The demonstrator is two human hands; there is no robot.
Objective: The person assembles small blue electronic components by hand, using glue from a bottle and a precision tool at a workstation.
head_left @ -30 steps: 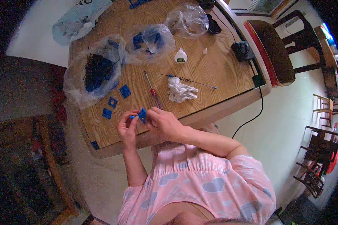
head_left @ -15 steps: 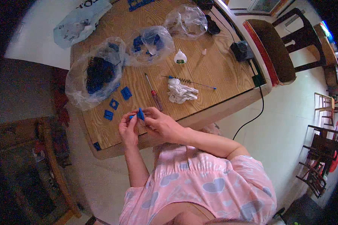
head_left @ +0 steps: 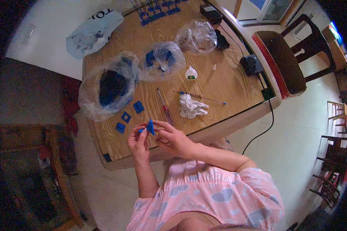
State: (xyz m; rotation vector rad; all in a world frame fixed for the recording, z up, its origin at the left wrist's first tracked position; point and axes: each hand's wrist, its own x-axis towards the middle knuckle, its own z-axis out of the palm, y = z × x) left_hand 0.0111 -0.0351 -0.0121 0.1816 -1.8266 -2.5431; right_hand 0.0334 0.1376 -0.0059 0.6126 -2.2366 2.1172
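Over the table's near edge, my left hand (head_left: 139, 145) pinches a small blue plastic piece (head_left: 150, 128) between thumb and fingers. The piece stands on edge, and part of it is hidden by my fingers. My right hand (head_left: 176, 141) is closed in from the right, its index finger at the piece and its thumb bent beside it. Just beyond my left hand lie several loose blue parts: a flat one (head_left: 138, 106), one with a hole (head_left: 126, 117) and a ridged one (head_left: 120, 127). A screwdriver (head_left: 167, 112) with a red handle lies beyond my right hand.
Clear bags (head_left: 90, 98) of blue and dark parts lie on the left and at the back. A crumpled white cloth (head_left: 192, 108), a thin rod with a spring (head_left: 214, 100), a small white bottle (head_left: 191, 73) and a black adapter (head_left: 251, 64) are farther right. Blue racks (head_left: 154, 18) stand at the back.
The whole view has shifted, so the table sits lower and more of the back racks shows. My right thumb has drawn slightly back from the blue piece, which stays in my left hand.
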